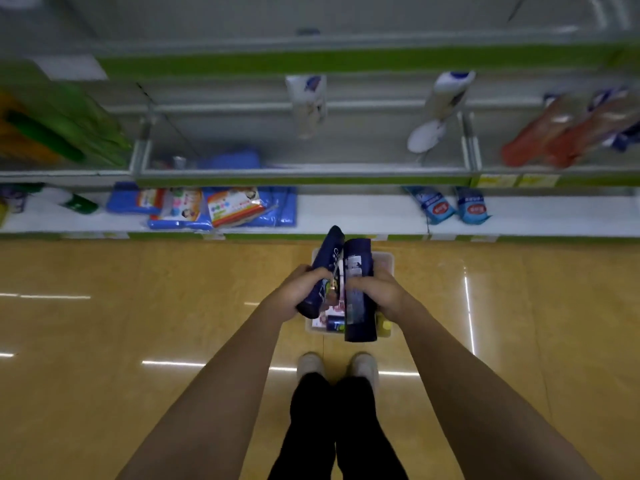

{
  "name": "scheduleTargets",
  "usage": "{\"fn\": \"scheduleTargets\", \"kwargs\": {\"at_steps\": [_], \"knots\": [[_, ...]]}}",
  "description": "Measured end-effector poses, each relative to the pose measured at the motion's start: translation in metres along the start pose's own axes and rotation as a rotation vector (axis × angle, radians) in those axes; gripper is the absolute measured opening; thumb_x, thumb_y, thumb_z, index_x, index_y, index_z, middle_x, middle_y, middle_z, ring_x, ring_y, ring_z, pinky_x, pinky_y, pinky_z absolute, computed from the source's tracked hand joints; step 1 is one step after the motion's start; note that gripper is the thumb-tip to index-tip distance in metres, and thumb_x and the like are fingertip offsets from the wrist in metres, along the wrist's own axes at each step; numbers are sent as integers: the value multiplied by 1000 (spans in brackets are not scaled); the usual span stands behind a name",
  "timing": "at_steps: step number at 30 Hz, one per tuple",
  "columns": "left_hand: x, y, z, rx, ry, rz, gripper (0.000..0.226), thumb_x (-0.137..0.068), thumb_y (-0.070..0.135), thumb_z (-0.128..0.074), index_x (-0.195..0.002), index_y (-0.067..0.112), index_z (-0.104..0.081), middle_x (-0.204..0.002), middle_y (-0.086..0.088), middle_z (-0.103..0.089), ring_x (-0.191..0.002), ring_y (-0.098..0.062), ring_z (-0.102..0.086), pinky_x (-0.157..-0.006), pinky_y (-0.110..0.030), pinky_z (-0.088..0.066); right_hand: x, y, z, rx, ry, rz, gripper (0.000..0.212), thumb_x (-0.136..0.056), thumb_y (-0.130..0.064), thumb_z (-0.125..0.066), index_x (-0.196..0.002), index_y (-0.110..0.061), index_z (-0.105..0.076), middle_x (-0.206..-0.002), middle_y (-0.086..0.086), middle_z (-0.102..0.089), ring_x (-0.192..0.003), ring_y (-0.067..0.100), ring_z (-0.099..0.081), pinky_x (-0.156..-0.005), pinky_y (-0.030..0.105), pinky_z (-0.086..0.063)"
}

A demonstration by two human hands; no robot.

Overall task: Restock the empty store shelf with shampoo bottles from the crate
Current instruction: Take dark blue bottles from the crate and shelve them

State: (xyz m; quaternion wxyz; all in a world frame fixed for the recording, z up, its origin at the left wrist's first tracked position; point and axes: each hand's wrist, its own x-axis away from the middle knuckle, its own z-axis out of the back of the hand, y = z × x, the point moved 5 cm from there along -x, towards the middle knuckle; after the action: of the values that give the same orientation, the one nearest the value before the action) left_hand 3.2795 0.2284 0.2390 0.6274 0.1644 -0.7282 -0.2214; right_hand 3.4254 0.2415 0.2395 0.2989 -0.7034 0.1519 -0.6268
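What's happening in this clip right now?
A person stands over a clear crate on the floor, with a dark blue shampoo bottle in each hand. The left hand grips one bottle, the right hand another. Two white bottles already stand on the mostly bare shelf.

Navy bottles (360, 289), yellow floor (138, 323)

Dim indoor light. Bright white streaks of glare lie across the glossy yellow floor (104, 306). The upper shelves (304, 173) and their goods are smeared by blur, and straight shelf edges bend towards the frame's sides from wide-angle distortion. Forearms look sharper.
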Motion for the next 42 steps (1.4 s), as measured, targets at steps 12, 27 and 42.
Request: {"fn": "scheduleTargets", "kwargs": {"at_steps": [12,27,42], "knots": [[114,130,5,36,-27,-155,13,-83,8,-40,-87,6,-53,-75,-11,-63,-54,-19,-65,-64,-28,-48,105,-141,-13,-262,39,90,37,-97,-41,-35,-94,-8,-52,-72,12,-55,-61,22,-52,-62,33,-47],[255,285,13,72,74,-709,40,-73,11,-73,-105,14,-48,-101,-14,-64,-79,-28,-65,-80,-47,-55,216,-294,-36,-256,-105,579,43,-92,-10,-57,-130,-8,-39,-118,15,-63,-87,23,-68,-72,40,-59],[359,368,5,-96,198,-977,48,-82,19,-69,-125,15,-48,-122,-9,-61,-107,-27,-60,-95,-45,-47,308,-394,-25,-115,-15,811,56,-84,-1,-65,-127,-10,-30,-115,11,-56,-91,20,-60,-70,37,-51]]}}
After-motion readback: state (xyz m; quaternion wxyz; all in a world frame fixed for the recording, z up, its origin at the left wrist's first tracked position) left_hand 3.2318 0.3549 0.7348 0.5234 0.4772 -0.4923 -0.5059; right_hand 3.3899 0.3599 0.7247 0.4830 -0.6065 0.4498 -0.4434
